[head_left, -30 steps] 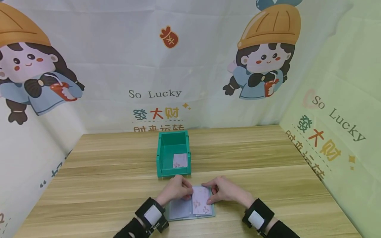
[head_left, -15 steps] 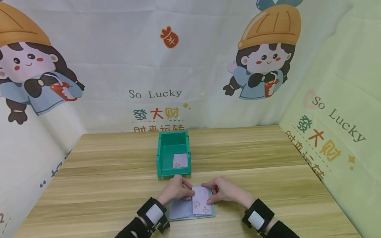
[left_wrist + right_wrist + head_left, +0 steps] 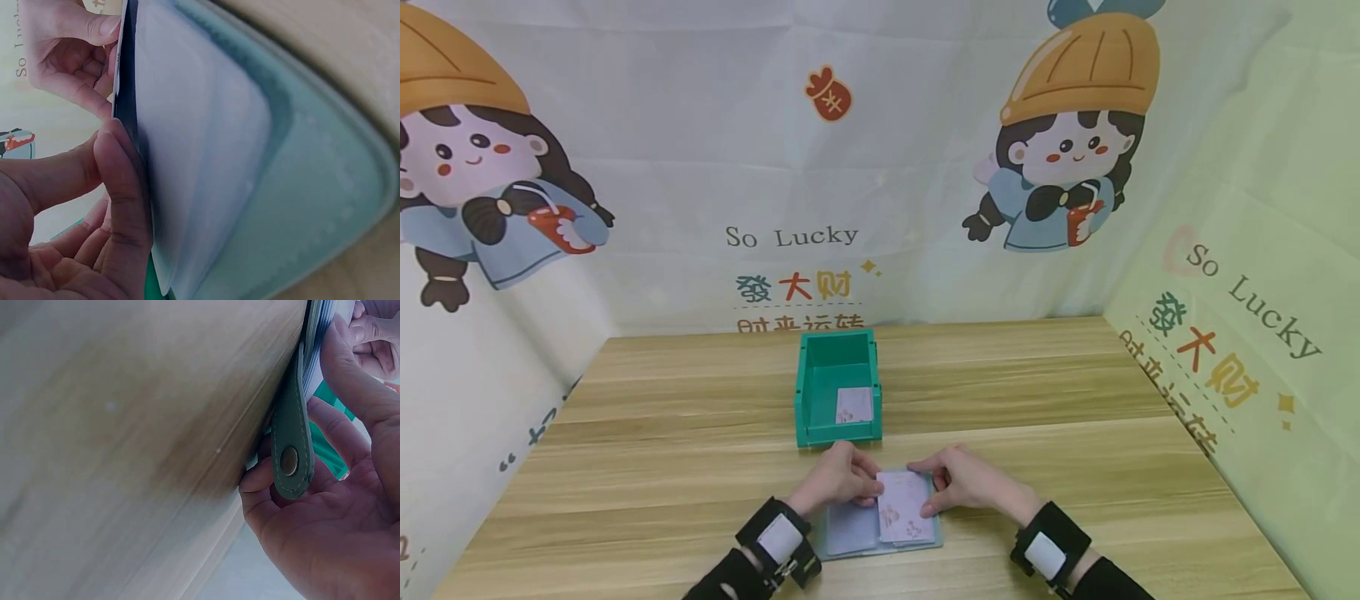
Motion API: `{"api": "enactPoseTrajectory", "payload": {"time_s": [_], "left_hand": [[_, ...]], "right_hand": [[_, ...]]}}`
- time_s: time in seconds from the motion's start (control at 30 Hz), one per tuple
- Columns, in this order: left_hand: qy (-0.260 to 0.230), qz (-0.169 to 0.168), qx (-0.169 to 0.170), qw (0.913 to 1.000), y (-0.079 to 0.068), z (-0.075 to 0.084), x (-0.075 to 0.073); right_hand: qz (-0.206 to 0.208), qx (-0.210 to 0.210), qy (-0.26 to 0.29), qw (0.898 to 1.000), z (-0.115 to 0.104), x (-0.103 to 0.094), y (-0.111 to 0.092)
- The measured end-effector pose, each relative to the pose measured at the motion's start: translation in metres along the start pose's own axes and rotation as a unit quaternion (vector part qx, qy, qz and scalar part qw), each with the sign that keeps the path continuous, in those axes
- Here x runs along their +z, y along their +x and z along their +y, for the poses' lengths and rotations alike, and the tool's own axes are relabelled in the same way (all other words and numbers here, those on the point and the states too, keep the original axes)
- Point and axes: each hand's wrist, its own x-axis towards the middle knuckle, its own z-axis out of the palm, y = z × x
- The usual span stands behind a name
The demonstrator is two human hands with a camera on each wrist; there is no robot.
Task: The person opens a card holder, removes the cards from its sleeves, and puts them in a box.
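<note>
A light green card holder (image 3: 852, 546) lies open near the front of the table, with a clear sleeve page (image 3: 852, 527) showing on its left. Over its right half is a pale pink card (image 3: 904, 510) with a small printed pattern. My left hand (image 3: 842, 479) pinches the card's left edge between thumb and finger; in the left wrist view, my left fingers (image 3: 119, 187) are at that edge beside the clear sleeves (image 3: 206, 125). My right hand (image 3: 958, 479) grips the holder's right side, thumb on top. The right wrist view shows its snap strap (image 3: 292, 425) against my curled fingers.
Just beyond the holder stands a green open bin (image 3: 838, 434) with another pale card (image 3: 854, 405) inside. The wooden table (image 3: 1037, 400) meets a printed cloth backdrop (image 3: 910, 167) at the back and sides.
My left hand and the card's left edge have shifted slightly to the left over the last half second. The right hand, holder and bin have stayed in place.
</note>
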Motion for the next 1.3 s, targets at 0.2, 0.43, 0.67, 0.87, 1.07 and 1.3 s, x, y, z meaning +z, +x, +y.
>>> {"api": "enactPoseTrajectory", "payload": {"time_s": [0.2, 0.43, 0.67, 0.87, 1.07, 1.3], "left_hand": [[-0.027, -0.005, 0.001, 0.9996, -0.002, -0.008, -0.008], [-0.059, -0.026, -0.003, 0.9979, -0.005, -0.014, -0.017], [-0.067, -0.045, -0.033, 0.9962, -0.009, -0.015, -0.024], [-0.068, -0.036, -0.047, 0.9959, -0.011, -0.017, -0.027], [-0.059, -0.027, -0.036, 0.9973, -0.016, -0.016, -0.035], [-0.056, -0.039, -0.028, 0.9973, -0.021, -0.013, -0.046]], "right_hand": [[0.001, -0.004, -0.001, 1.0, 0.0, 0.0, 0.0], [0.003, -0.006, -0.005, 1.0, -0.001, -0.001, -0.001], [0.001, -0.009, 0.004, 1.0, -0.002, -0.001, -0.002], [0.002, -0.004, 0.0, 1.0, -0.003, -0.001, -0.002], [0.001, -0.002, 0.001, 1.0, -0.003, -0.001, -0.002], [0.0, 0.001, -0.001, 1.0, -0.003, -0.001, -0.002]]}}
